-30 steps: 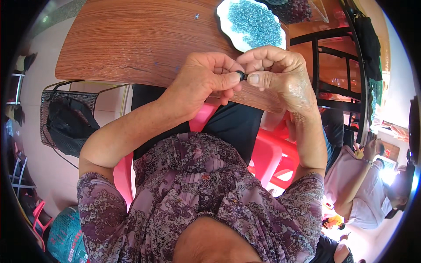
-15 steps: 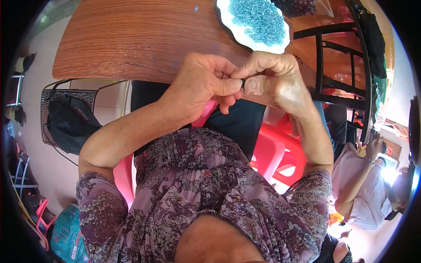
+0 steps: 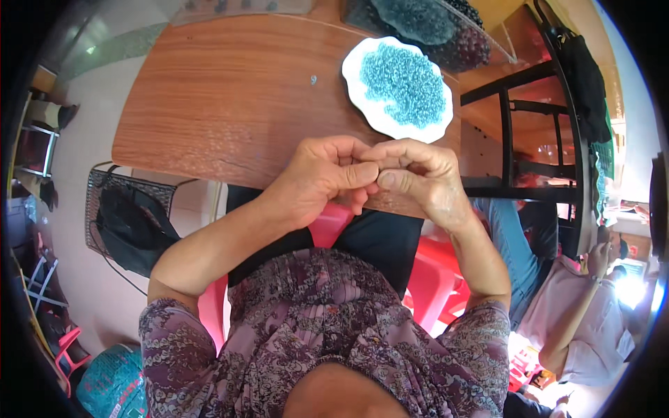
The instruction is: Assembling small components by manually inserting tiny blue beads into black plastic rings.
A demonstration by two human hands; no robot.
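Observation:
Both my hands meet over the table's near edge, thumb tips nearly touching. My left hand is closed, its thumb pressed against the fingers. Closed in a pinch as well, my right hand faces it. Whatever small thing they hold between them is hidden by the fingertips. Just beyond the right hand stands a white scalloped plate, heaped with small, shiny, pale blue bead-like pieces. One or two similar tiny pieces lie alone on the wood, left of the plate.
The brown wooden table stretches away from me. Behind the plate is a clear container with dark bead-like pieces. A wire basket chair holding a black bag stands left. Black metal framing and another person are at right.
The view has tilted, so table, plate and hands sit lower and more of the far side shows. A small dark piece visible between my thumbs earlier is now hidden; my hands stay pinched together.

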